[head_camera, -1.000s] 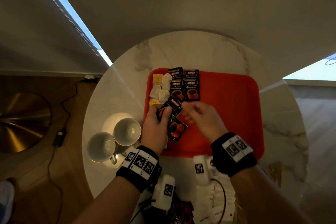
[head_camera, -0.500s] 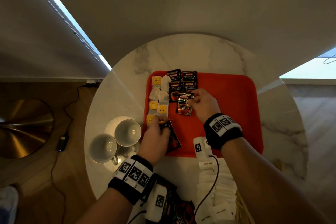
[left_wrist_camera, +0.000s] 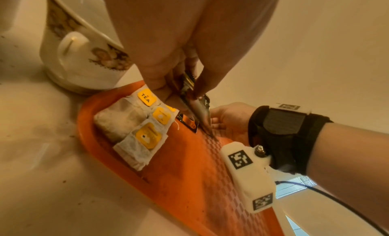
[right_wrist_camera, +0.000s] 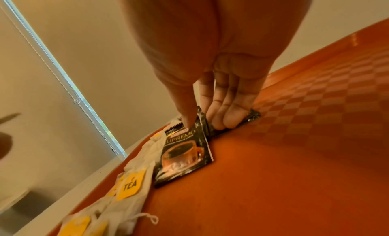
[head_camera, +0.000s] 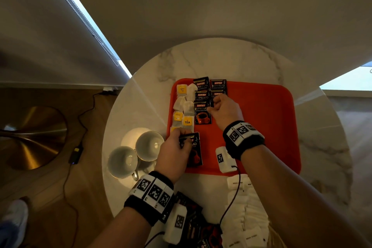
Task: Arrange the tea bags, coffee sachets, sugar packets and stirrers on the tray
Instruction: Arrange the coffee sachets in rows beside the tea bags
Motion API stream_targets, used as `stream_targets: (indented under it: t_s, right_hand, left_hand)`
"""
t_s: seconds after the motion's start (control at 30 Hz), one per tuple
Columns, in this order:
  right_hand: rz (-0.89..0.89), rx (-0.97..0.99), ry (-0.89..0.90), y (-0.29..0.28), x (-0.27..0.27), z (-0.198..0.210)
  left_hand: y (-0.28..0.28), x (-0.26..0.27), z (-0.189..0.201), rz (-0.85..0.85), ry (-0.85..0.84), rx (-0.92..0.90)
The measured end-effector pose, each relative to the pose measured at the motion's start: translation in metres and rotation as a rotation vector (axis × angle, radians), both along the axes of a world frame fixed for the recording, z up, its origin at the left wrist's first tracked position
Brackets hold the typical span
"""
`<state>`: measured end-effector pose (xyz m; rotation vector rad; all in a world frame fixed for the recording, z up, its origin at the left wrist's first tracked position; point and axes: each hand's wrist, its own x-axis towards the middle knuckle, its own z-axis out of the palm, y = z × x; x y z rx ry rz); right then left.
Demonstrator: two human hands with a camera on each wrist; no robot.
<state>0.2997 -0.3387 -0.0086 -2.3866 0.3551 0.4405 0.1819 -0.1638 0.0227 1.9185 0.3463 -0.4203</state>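
An orange tray (head_camera: 261, 127) lies on the round marble table. Tea bags (head_camera: 184, 106) with yellow tags fill its left edge, and black coffee sachets (head_camera: 201, 86) lie beside them in two short columns. My right hand (head_camera: 215, 104) is at those columns. Its thumb is on the nearest sachet (right_wrist_camera: 183, 158) and its fingers (right_wrist_camera: 229, 120) press the sachet to the right, pinching a raised edge between them. My left hand (head_camera: 181, 139) pinches a small bundle of coffee sachets (head_camera: 194, 153) by the top edge over the tray's near left corner (left_wrist_camera: 118, 156).
Two white cups (head_camera: 149, 145) (head_camera: 122, 162) stand on the table just left of the tray, close to my left hand. White sugar packets (head_camera: 247, 217) and loose coffee sachets (head_camera: 193, 223) are heaped at the table's near edge. A cable runs across the floor at left.
My right hand took a sachet from the left hand's bundle, carried it forward and laid it below the left column. My left hand drew back toward the tray's near left corner.
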Motion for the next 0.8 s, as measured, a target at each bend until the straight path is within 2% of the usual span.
stream_targets:
  t_s: [0.13, 0.27, 0.37, 0.43, 0.53, 0.7, 0.8]
  right_hand:
    - [-0.027, 0.113, -0.061, -0.009, -0.033, 0.024]
    - [0.094, 0.328, 0.132, -0.013, -0.077, 0.044]
    - [0.029, 0.359, 0.143, -0.024, -0.083, 0.046]
    - [-0.067, 0.33, 0.092, -0.035, -0.076, 0.04]
    - [-0.18, 0.274, 0.044, -0.048, -0.056, 0.025]
    - [-0.132, 0.073, 0.061, -0.044, -0.036, 0.005]
    - [-0.107, -0.089, 0.023, -0.04, -0.036, -0.002]
  left_hand:
    - [-0.007, 0.013, 0.0, 0.024, -0.042, 0.026]
    - [-0.024, 0.035, -0.003, 0.069, -0.119, 0.022]
    - [-0.039, 0.047, -0.003, 0.021, -0.119, 0.041]
    - [-0.047, 0.053, -0.004, 0.006, -0.127, 0.113]
    - [-0.053, 0.06, -0.012, -0.09, -0.162, 0.351]
    - [-0.056, 0.068, -0.028, -0.369, -0.208, 0.636]
    - [-0.054, 0.069, -0.034, -0.449, -0.239, 0.704]
